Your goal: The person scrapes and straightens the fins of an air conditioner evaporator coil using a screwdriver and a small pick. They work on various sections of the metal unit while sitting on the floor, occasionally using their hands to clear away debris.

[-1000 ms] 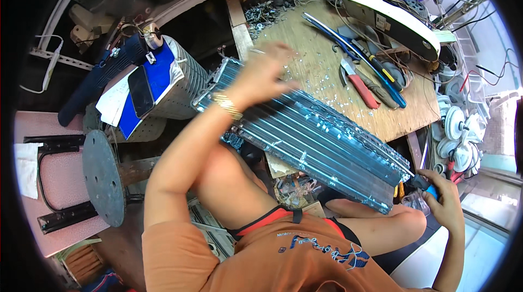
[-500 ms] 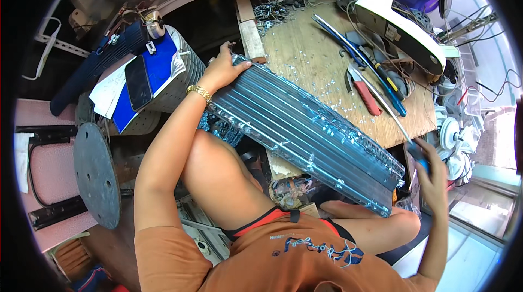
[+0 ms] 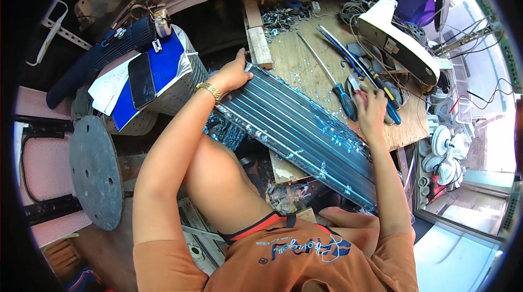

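Head view:

1. With the left fingers bent over the far left end of a finned metal panel, thumb parted from the rest and laid at the upper edge, having hold of that end.
2. From the left fingers, stretching slantwise down to the right with bright lengthwise tubes and crumpled fins, then passing beneath the right forearm: so for the panel, lying across the edge of the wooden worktop.
3. With the right fingers partly curled and slightly spread, down over the handle of a red-handled tool; blurred there, so unable to tell whether closed on it or only touching.
4. Just left of the right fingers, lying on the worktop with shaft pointing away: so for a screwdriver with a blue and black handle.
5. Just right of the right fingers, resting slantwise: a long tool's blue end.
6. Beyond the right fingers, leaning over the worktop's far right part: a white curved housing.
7. Left of the left fingers, lying flat: a black phone upon a blue folder.
8. Up and right from the left fingers, heaped at the worktop's far corner: small metal parts.
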